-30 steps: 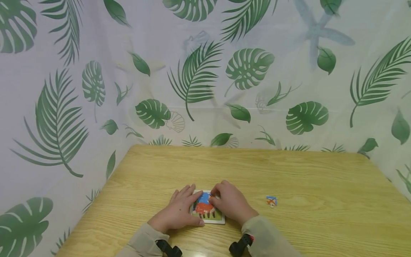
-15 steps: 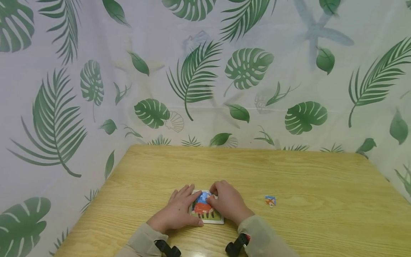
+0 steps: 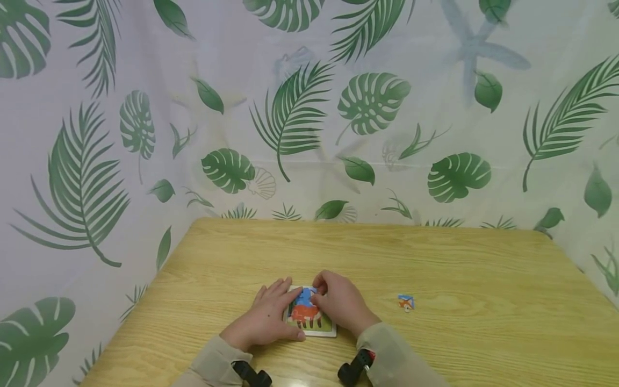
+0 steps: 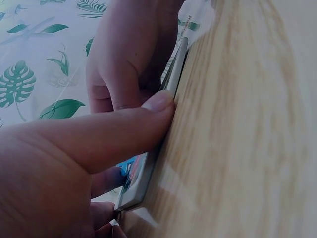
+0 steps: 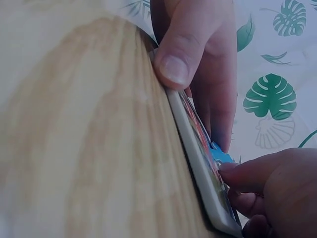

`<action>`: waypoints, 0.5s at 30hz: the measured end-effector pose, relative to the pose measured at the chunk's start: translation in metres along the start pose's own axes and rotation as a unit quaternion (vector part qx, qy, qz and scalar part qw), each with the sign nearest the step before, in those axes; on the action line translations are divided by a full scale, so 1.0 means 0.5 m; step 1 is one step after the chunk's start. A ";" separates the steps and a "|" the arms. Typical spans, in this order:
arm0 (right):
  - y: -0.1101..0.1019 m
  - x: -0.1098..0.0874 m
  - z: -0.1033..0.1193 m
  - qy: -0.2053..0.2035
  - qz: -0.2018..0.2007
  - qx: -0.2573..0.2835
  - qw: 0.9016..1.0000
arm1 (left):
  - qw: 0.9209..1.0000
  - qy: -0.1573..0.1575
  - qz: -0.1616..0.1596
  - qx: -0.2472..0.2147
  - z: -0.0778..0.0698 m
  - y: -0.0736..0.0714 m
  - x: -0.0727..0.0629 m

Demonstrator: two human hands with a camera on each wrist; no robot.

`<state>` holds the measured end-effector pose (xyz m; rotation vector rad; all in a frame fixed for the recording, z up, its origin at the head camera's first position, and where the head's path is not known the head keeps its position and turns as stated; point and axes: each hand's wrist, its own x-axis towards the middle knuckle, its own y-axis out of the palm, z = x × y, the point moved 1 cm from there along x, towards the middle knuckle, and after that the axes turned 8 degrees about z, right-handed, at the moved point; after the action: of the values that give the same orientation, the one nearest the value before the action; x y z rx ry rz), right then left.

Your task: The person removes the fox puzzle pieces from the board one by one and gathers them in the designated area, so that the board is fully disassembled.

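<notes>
A small picture puzzle point(image 3: 314, 325) in a white-edged tray lies on the table, showing a red-orange animal against blue and green. My left hand point(image 3: 268, 318) rests on its left side, fingers extended, index finger over the picture and thumb against the near edge. At the upper right of the picture, my right hand point(image 3: 344, 302) pinches a puzzle piece between thumb and fingers. Part of a blue piece point(image 5: 221, 154) stands up from the surface beside that thumb in the right wrist view. My fingers hide most of the held piece.
A loose blue-and-orange puzzle piece point(image 3: 406, 302) lies on the wooden table point(image 3: 464, 279) to the right of my right hand. Behind the table hangs a white cloth point(image 3: 309, 134) printed with green leaves. Each wrist wears a black camera mount.
My right hand has shifted slightly left and inward over the puzzle's upper right part. The left hand stays in place on the tray, and the loose piece lies where it was.
</notes>
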<state>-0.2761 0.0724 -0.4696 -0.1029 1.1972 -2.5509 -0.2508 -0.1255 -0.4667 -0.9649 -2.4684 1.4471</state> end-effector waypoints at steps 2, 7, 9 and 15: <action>0.000 0.001 0.000 -0.003 0.004 0.002 1.000 | 1.000 0.003 0.000 0.000 -0.001 -0.001 0.000; -0.003 -0.001 0.000 -0.008 0.005 0.009 1.000 | 1.000 0.006 -0.001 -0.001 -0.005 -0.005 -0.001; -0.004 -0.003 0.000 -0.012 -0.001 0.012 1.000 | 1.000 0.006 -0.002 -0.001 -0.006 -0.005 -0.001; 0.002 -0.001 -0.009 -0.006 -0.013 0.049 0.999 | 1.000 0.007 -0.001 -0.005 -0.005 -0.005 -0.003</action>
<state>-0.2761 0.0753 -0.4729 -0.1105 1.0699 -2.6231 -0.2499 -0.1254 -0.4631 -0.9721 -2.4683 1.4241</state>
